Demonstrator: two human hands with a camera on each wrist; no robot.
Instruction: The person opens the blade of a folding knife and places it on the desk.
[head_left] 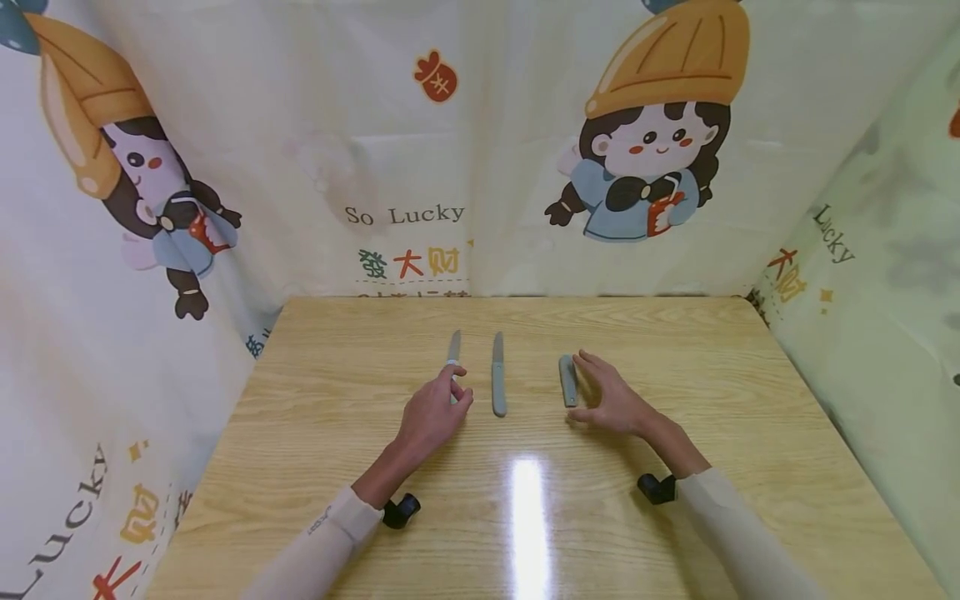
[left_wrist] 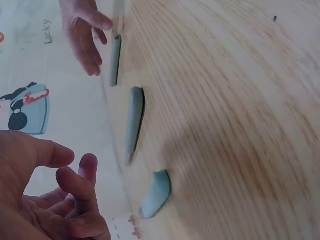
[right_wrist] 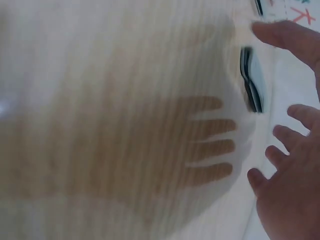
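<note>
Three slim pieces lie on the wooden table. My left hand hovers over the leftmost one, a small knife with a pale teal handle; in the left wrist view its fingers are loosely bent and apart from the handle. In the middle is a second knife, blade pointing away from me, with a grey-green handle. Beside the third piece, a shorter grey-green handle-like piece with no blade showing, is my right hand, thumb and fingers spread around it. Whether that hand touches it, I cannot tell.
The wooden table ends at a patterned cloth behind, with more cloth at left and right. A black wrist camera sits at the left cuff and another camera at the right. Light glares on the tabletop.
</note>
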